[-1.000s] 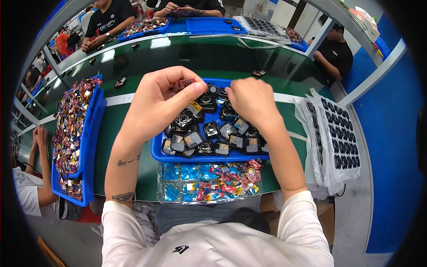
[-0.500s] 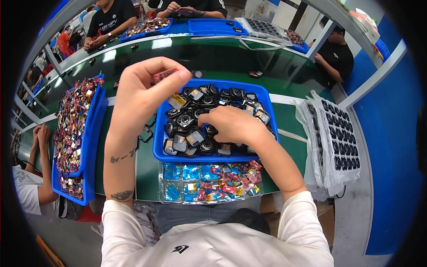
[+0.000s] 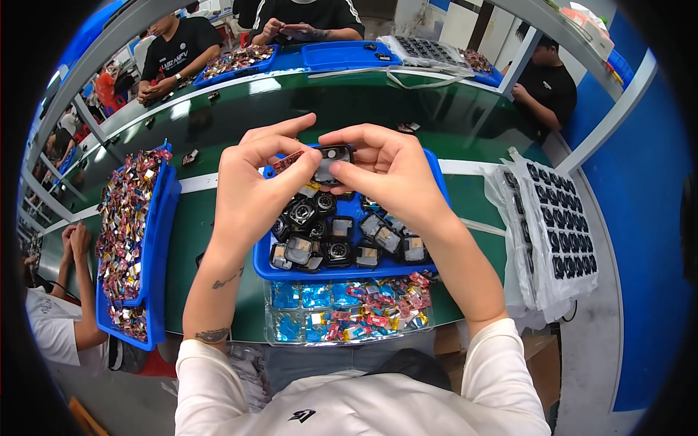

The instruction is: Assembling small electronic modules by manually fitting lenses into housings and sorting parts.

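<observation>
My left hand [image 3: 254, 182] pinches a small red circuit board [image 3: 289, 161] between thumb and forefinger. A black watch case [image 3: 323, 173] with a grey inside is in my right hand [image 3: 400, 174], its fingers and thumb closed on the rim. The two parts meet or nearly meet above a blue tray [image 3: 327, 275]; my left fingertips hide whether they touch. Several black watch cases [image 3: 337, 251] lie jumbled in that tray. Just nearer to me, a clear plastic tray [image 3: 291, 340] carries blue film pieces and red circuit boards [image 3: 378, 320].
On the left a long blue bin [image 3: 156, 327] is heaped with red circuit boards. White trays [image 3: 556, 218] of black round parts stand stacked at the right. Across the green belt [image 3: 291, 102] people sit at work near another blue tray [image 3: 345, 58]. Metal posts [image 3: 611, 123] frame the station.
My right hand has lifted a watch case out of the blue tray and brought it up beside my left hand. My left hand still holds the circuit board. The view has shifted slightly.
</observation>
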A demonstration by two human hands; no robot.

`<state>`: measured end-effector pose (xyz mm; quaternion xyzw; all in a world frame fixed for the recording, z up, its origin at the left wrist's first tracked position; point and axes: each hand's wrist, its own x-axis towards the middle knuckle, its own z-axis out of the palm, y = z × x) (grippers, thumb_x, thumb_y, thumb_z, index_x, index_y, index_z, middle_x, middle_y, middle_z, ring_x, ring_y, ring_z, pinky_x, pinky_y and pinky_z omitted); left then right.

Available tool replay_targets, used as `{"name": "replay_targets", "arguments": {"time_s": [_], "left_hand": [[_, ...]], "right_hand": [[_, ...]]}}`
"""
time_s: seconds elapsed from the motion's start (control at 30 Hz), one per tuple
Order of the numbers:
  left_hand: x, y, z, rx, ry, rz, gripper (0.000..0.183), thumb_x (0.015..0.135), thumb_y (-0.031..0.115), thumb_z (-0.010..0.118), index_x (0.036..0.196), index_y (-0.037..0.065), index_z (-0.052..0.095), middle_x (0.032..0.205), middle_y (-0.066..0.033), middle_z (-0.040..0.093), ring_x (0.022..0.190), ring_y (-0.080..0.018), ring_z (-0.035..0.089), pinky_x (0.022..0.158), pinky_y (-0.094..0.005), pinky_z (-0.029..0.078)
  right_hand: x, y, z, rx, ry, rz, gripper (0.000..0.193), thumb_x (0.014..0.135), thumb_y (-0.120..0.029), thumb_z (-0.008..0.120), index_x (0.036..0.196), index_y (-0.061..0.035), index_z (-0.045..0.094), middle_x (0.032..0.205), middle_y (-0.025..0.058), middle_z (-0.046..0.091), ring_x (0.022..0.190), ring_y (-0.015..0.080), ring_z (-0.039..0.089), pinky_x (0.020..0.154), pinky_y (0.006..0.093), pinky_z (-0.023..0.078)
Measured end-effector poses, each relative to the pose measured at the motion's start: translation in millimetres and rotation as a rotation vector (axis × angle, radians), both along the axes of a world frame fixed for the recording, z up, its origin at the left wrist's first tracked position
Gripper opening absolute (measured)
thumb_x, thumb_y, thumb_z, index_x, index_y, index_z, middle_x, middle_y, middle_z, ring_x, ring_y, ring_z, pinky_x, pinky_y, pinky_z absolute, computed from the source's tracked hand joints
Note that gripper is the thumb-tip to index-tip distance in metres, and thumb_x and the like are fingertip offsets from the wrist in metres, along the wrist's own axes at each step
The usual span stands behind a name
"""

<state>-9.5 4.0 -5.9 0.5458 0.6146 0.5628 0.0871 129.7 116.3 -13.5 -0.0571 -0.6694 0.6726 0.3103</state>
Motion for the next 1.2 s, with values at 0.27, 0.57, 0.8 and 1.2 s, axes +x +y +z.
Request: {"name": "replay_targets", "arguments": {"time_s": [0.27, 0.57, 0.8, 1.2], "left_hand": [[4, 1, 0, 0.062, 0.201, 0.071, 0.007, 0.078, 0.005, 0.067, 0.081, -0.001, 0.070, 0.111, -0.0140, 0.066, 0.088, -0.0094, 0.058, 0.070, -0.0213, 0.044], [8, 3, -5, 0.115, 0.177, 0.117, 0.007, 0.078, 0.005, 0.067, 0.079, -0.002, 0.068, 0.108, -0.0137, 0.067, 0.088, -0.0087, 0.058, 0.069, -0.0210, 0.044], [18, 5, -7, 0.156, 0.175, 0.156, 0.007, 0.073, 0.008, 0.069, 0.077, 0.001, 0.069, 0.103, -0.0124, 0.069, 0.099, -0.0228, 0.059, 0.087, -0.0337, 0.046], [22, 0, -2, 0.311, 0.266, 0.148, 0.007, 0.079, 0.004, 0.069, 0.083, -0.001, 0.067, 0.093, -0.0077, 0.069, 0.078, -0.0113, 0.059, 0.068, -0.0211, 0.044]], "right_hand": [[-1, 1, -8, 0.105, 0.026, -0.020, 0.025, 0.084, 0.000, 0.058, 0.110, 0.0033, 0.059, 0.088, 0.0082, 0.066, 0.080, 0.0101, 0.064, 0.069, 0.0227, 0.053], [0, -6, -3, 0.105, 0.021, -0.068, 0.022, 0.089, -0.004, 0.057, 0.109, 0.0033, 0.060, 0.090, 0.0096, 0.067, 0.082, 0.0119, 0.065, 0.072, 0.0254, 0.056], [0, -8, -6, 0.120, 0.063, -0.133, 0.019, 0.089, -0.004, 0.057, 0.105, 0.0043, 0.062, 0.089, 0.0114, 0.068, 0.080, 0.0114, 0.065, 0.068, 0.0239, 0.056], [8, -3, 4, 0.175, 0.135, -0.288, 0.019, 0.085, -0.002, 0.062, 0.104, 0.0042, 0.063, 0.086, 0.0064, 0.067, 0.075, 0.0053, 0.061, 0.065, 0.0173, 0.049]]}}
